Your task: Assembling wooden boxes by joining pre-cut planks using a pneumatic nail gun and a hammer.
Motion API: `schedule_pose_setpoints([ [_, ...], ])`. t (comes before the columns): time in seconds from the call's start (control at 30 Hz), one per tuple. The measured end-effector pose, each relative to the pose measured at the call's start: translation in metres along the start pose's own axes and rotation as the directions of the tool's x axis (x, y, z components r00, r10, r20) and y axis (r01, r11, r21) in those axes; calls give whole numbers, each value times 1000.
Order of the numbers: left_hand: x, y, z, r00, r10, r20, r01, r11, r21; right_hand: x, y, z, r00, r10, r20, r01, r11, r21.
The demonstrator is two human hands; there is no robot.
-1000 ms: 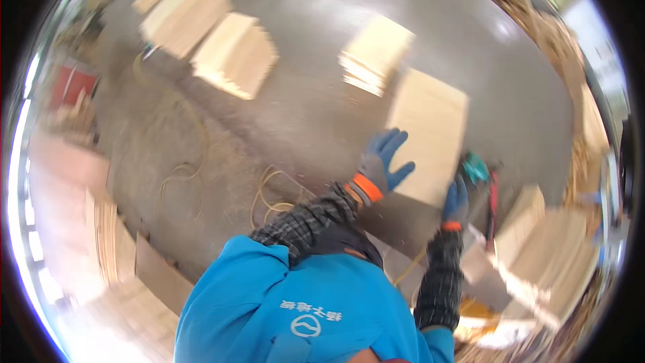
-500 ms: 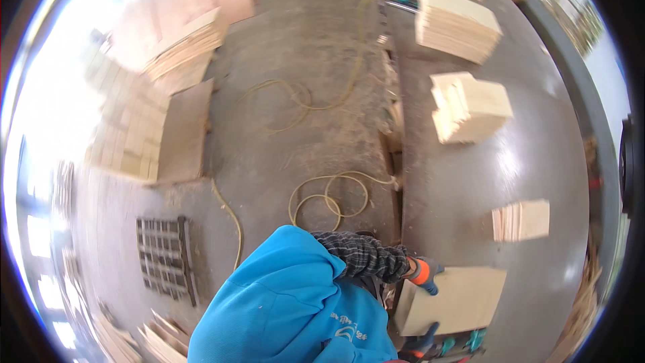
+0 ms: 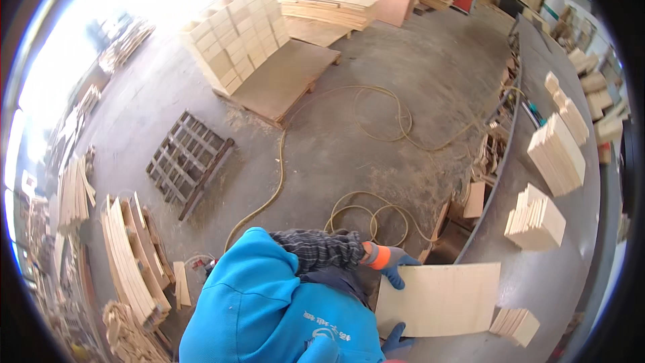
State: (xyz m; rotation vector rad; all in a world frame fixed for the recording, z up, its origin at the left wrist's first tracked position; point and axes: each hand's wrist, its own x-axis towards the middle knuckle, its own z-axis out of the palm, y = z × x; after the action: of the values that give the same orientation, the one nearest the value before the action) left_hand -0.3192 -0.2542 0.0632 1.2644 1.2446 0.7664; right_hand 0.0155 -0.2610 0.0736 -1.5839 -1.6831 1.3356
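Shifting against the small stack (image 3: 516, 327) since the earlier frame, the board (image 3: 443, 299) is now bringing its right end just beside it, where the stack was showing higher and apart. It is lying at lower right of the frame, overlapping the edge of the table (image 3: 537, 279); whether it is resting or hovering, I cannot tell. Its long axis is running nearly level, left to right, one short end pointing at the stack. The left hand (image 3: 395, 261) is holding the upper-left corner, thumb on top; the right hand (image 3: 398, 343) is touching the lower edge, its closure being hidden. Probably it is stiff, moderately light, dry rather than slippery; gripping both long edges nearer mid-length should be balancing it better.
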Motion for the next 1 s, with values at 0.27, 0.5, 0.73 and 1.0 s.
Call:
schedule_pose_setpoints([
  [0.27, -126, 15, -117, 875, 71, -479, -330, 810, -484, 89, -170, 72, 448, -787, 425, 842, 211, -497],
  [0.5, -236, -13, -255, 711, 211, -671, -650, 560, -514, 90, -346, 234, 529, -803, 274, 766, 591, 254],
  [0.73, -306, -103, -333, 579, 48, -814, -522, 789, -324, 99, -431, 389, 501, -590, 633, 540, 785, 304],
  [1.0, -382, -137, -386, 82, -501, -862, -517, 718, -467, 105, -456, 598, 378, -358, 854, 756, 652, -61],
])
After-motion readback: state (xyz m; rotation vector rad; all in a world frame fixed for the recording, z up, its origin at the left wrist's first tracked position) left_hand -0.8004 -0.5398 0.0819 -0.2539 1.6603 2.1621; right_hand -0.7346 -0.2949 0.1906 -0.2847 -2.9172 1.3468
